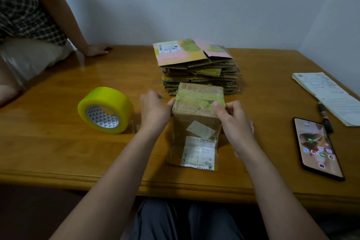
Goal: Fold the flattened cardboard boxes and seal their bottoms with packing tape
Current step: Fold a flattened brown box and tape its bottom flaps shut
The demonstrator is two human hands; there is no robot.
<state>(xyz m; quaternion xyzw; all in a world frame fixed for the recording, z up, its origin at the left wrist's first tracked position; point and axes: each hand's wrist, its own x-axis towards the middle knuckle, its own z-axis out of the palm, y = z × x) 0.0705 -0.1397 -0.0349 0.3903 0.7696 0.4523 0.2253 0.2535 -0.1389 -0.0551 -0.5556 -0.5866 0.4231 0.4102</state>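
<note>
Both hands hold the small box [196,122] by its top edges, left hand [154,110] and right hand [234,121] curled on. The tape roll [106,110] sits beside it. The flat box pile [198,66] is right behind.

Home rm: wooden table [58,148] by plain wall [214,2], phone [319,148], notepad [329,95].
</note>
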